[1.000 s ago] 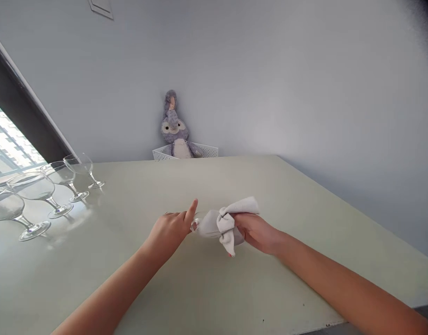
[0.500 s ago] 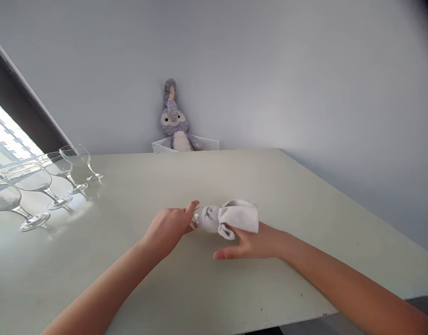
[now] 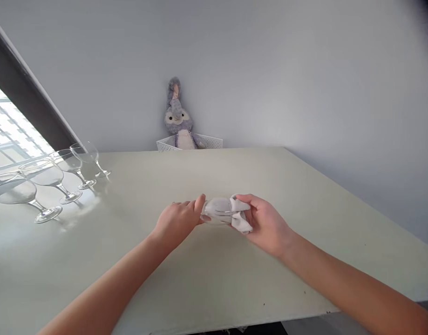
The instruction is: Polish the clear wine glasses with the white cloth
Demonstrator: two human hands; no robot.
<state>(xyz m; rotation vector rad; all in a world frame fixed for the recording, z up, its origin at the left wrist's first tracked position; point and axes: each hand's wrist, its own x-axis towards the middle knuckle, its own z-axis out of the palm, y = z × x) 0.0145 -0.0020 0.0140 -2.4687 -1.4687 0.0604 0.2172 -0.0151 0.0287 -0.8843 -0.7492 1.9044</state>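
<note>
Hiding glass (image 3: 214, 215), cloth (image 3: 234, 215) wraps it.

Soft matt white cloth (image 3: 231, 215), clear glossy glasses (image 3: 46, 179), smooth matt table (image 3: 214, 279), plush toy (image 3: 179, 121)

Both hands (image 3: 266, 223) grip cloth-wrapped glass (image 3: 219, 211) (above table (image 3: 214, 279)).

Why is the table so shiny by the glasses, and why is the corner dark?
Head view: window light from the left glares on the pale table beneath four clear stemmed glasses; the top-right corner darkens, seemingly lens shading; the picture looks stretched at its edges.
</note>
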